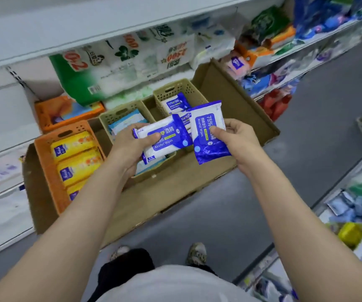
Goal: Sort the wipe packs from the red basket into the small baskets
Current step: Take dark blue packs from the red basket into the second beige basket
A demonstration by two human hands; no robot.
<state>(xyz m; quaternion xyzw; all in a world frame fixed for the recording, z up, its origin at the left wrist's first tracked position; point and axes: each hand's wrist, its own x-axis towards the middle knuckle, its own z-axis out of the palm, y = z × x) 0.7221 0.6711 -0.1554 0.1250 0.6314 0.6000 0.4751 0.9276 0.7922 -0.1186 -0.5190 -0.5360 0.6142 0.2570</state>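
hands hold one blue alcohol wipe pack each above a cardboard tray [230,88]. left hand [130,147] grips the first pack [164,138] from its lower edge, thumb curled over the front. right hand [234,138] pinches the second pack [206,131], thumb on its face, the pack standing on end. below them sit an orange basket [45,158] of yellow packs [75,158], a beige basket [119,114] of pale blue packs, and a farther beige basket [175,90] with blue packs.

Bare cardboard tray floor [164,192] open near front, three baskets (packs inside) [71,153] crowding the back
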